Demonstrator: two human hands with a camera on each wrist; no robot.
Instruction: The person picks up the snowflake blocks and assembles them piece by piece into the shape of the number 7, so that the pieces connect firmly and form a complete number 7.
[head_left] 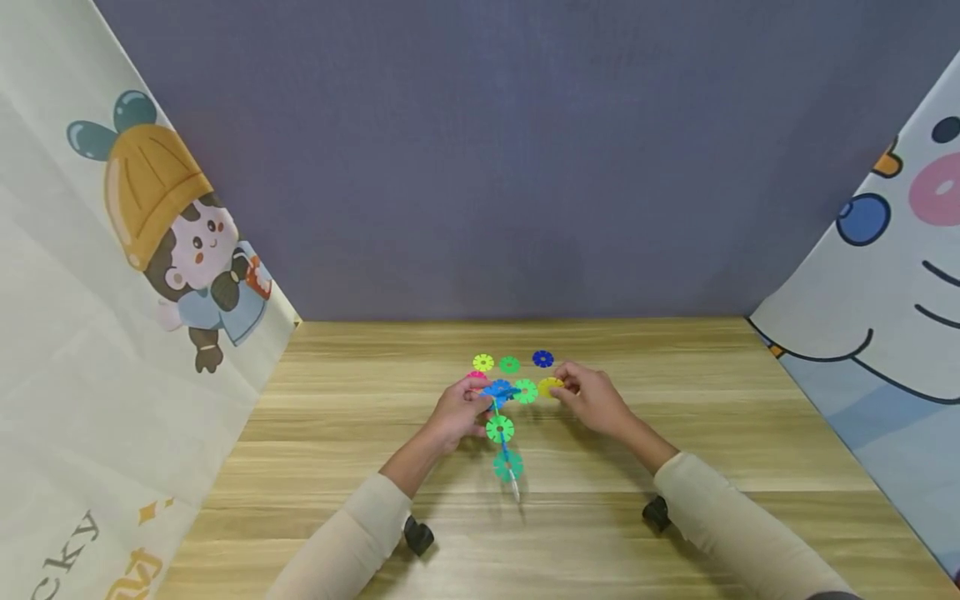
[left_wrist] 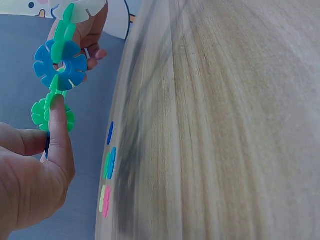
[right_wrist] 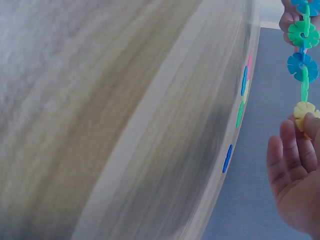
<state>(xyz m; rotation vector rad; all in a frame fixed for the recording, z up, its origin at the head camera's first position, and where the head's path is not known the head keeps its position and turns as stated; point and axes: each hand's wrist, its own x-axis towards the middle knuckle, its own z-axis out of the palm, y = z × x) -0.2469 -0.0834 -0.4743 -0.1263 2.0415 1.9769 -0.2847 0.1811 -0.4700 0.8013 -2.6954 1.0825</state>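
Presently held up over the wooden table (head_left: 300,467), between two hands: a chain of notched plastic discs (head_left: 500,428), slotted into one another. At the left hand's fingertips, a blue disc (head_left: 497,390); just right of it, a green disc (head_left: 525,391), then a yellow disc (head_left: 552,387) at the right-hand end. Reaching from the blue disc toward the near side, a second branch with a bright green disc (head_left: 499,428), a teal disc (head_left: 507,465) and, at the tip, a white disc (left_wrist: 90,10).

Left hand (head_left: 456,412) narrow, pinching the chain by thumb and finger; exact disc between them hard to tell. Right hand (head_left: 596,400) narrow too, pinching the yellow disc between thumb and finger.

Lying on the table beyond the chain: a yellow-green disc (head_left: 483,362), a plain green disc (head_left: 509,364), a dark blue disc (head_left: 543,358) and, partly hidden behind the left hand, a pink disc (head_left: 476,376). Also there, in the right wrist view, a lighter blue disc (right_wrist: 244,80).

Around it all, cream sleeves (head_left: 363,517) on both forearms, a grey-blue backdrop (head_left: 517,167) behind, and cartoon-printed panels (head_left: 60,292) at either side.
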